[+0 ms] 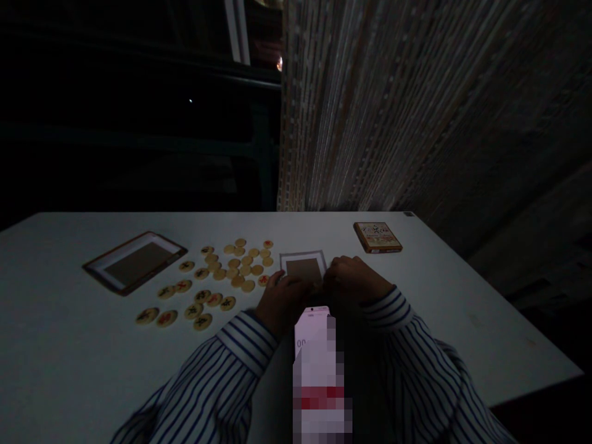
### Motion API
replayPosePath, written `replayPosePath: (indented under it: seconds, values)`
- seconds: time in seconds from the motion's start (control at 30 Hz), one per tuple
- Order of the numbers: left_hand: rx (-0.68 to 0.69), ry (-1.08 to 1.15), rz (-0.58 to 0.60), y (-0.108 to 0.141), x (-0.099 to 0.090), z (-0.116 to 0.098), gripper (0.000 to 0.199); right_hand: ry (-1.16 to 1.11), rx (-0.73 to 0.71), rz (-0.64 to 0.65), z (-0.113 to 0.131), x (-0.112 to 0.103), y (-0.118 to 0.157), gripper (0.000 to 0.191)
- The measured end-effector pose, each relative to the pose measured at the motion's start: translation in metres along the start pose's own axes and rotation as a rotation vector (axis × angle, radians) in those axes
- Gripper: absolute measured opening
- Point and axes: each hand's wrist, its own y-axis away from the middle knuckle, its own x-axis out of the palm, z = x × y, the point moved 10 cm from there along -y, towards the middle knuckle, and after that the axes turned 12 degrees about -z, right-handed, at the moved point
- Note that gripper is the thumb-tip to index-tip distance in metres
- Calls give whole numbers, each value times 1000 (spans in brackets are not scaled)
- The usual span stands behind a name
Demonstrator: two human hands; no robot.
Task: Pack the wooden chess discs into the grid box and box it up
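Observation:
A small open box tray (301, 253) with pale walls and a brown bottom lies on the table in front of me. My left hand (287, 297) is closed at its near left corner, with the fingers mostly in shadow. On the opposite side, my right hand (355, 279) has its fingers curled in at the near right edge. Left of the tray, several round wooden Chinese chess pieces (234, 264) are scattered. Some show red or black characters and others look plain. A lit phone (317, 333) is below my hands, partly blurred out.
A larger open box half (157, 270) lies at the left of the white table (83, 345). A closed printed box (378, 237) rests at the back right. Behind the table hangs a string curtain (342, 111). The room is dark.

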Motion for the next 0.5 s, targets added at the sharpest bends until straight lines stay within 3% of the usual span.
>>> replayPosePath:
  seconds: [0.5]
  values:
    - [-62,18,2,-2,-3,-1,21,-6,-13,17,-1,4,0,18]
